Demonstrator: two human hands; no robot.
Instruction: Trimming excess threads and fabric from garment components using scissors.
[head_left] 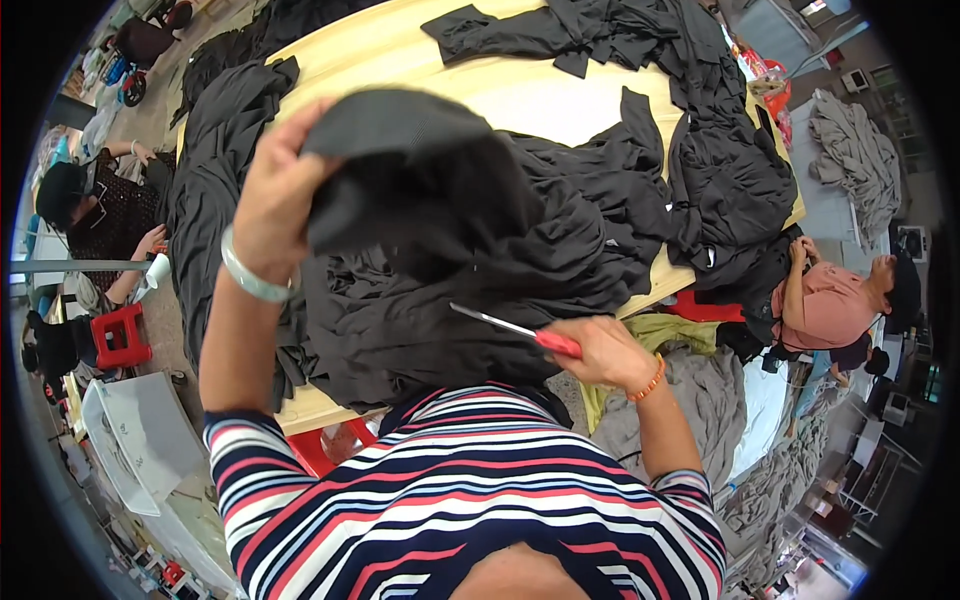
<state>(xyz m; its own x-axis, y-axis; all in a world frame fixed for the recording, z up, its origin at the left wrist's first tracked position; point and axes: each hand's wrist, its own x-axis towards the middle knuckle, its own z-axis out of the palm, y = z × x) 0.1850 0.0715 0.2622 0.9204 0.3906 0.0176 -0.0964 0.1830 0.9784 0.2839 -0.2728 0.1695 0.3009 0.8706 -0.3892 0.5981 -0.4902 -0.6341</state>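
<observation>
My left hand (290,180) is raised over the table, its fingers closed on the edge of a black garment (410,170). The lifted cloth hangs in a blurred fold, so which part of the garment it is cannot be told. Closer to my body, my right hand (605,355) grips a pair of scissors (510,325) with red handles. Their slim silver blades point left, toward the cloth, and do not visibly touch the lifted part. Beneath both hands lies a heap of black garments (390,335) at the table's near side.
The pale wooden table (350,45) carries more black garments (720,150) on the right and far side. A person in a pink shirt (830,300) is at the right, another in dark clothes (110,205) at the left. Red stools (122,335) and grey cloth piles (850,150) stand around.
</observation>
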